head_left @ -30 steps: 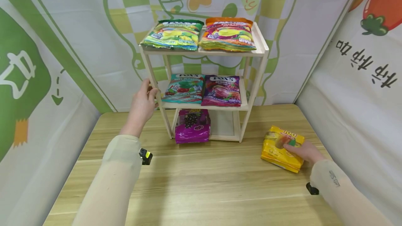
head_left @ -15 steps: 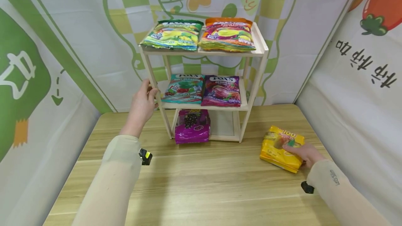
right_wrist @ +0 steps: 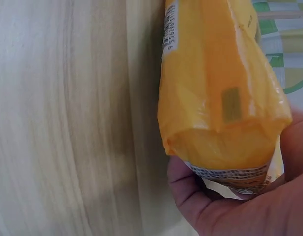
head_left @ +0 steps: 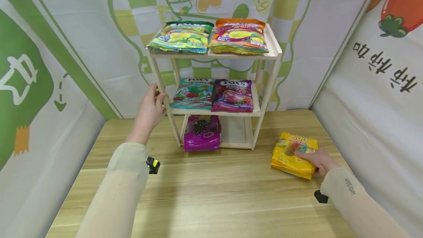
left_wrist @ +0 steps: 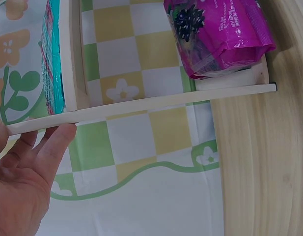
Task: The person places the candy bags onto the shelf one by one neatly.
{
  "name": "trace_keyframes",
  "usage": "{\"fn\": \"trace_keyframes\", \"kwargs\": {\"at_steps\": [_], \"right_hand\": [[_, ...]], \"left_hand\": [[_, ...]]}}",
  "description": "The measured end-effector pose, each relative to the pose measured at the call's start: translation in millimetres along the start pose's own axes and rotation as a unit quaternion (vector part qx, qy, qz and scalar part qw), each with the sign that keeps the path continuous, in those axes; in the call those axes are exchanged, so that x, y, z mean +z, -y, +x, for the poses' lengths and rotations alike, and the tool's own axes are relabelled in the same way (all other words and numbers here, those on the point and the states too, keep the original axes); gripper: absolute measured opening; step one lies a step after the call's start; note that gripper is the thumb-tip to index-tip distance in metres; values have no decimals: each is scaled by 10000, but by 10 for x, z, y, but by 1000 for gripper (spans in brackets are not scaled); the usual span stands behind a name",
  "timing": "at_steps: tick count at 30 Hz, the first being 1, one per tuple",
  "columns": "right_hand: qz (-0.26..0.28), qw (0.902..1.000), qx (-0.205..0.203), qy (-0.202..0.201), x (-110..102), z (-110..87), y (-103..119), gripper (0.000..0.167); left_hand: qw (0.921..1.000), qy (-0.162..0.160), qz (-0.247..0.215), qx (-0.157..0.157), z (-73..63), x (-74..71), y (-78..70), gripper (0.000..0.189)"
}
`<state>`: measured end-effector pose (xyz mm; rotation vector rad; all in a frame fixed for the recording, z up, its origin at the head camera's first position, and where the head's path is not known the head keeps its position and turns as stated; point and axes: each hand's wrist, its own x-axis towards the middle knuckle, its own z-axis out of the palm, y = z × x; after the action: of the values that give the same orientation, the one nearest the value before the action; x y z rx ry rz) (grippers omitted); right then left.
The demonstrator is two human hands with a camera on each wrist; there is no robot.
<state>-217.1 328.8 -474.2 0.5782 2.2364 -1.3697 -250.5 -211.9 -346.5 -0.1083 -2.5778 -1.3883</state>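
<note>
On the right in the head view, my right hand (head_left: 320, 160) grips a yellow candy bag (head_left: 285, 156), thumb on the printed front and fingers beneath. The right wrist view shows the bag's side (right_wrist: 215, 93) close over the wooden surface, fingers curled at its lower end. My left hand (head_left: 150, 107) holds the left front post of a small wooden three-tier shelf (head_left: 216, 113). Seen from the left wrist, its fingertips lie against the post (left_wrist: 156, 102) and the thumb is partly cut off by the frame.
Green (head_left: 183, 36) and orange (head_left: 239, 36) candy bags lie on the top tier. Teal (head_left: 194, 94) and berry-purple (head_left: 232, 95) bags fill the middle. A purple grape bag (head_left: 202, 135) sits at bottom left, jutting past the front edge. Printed cloth walls (head_left: 360, 116) enclose the wooden table (head_left: 211, 194).
My right hand has shifted slightly left with the yellow candy bag, towards the shelf. The left hand stays on the post, and the shelf has not moved.
</note>
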Motion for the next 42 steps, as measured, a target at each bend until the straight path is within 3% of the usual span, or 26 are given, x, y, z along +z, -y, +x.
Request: {"fn": "trace_keyframes", "kwargs": {"at_steps": [6,16,27,42], "right_hand": [[83,9999,-114,-16,11,39,20,123],[213,9994,-264,-54,-4,-50,95,104],[501,9960,-693,273,56,-124,151,95],[-102,9941,-1046,269,146,-187,199,92]], "left_hand": [[10000,24,-11,-7,5,3,-9,36],[10000,42,-17,-23,7,4,-17,38],[10000,21,-29,14,0,-1,-13,37],[10000,12,53,10,-3,-7,-10,35]]}}
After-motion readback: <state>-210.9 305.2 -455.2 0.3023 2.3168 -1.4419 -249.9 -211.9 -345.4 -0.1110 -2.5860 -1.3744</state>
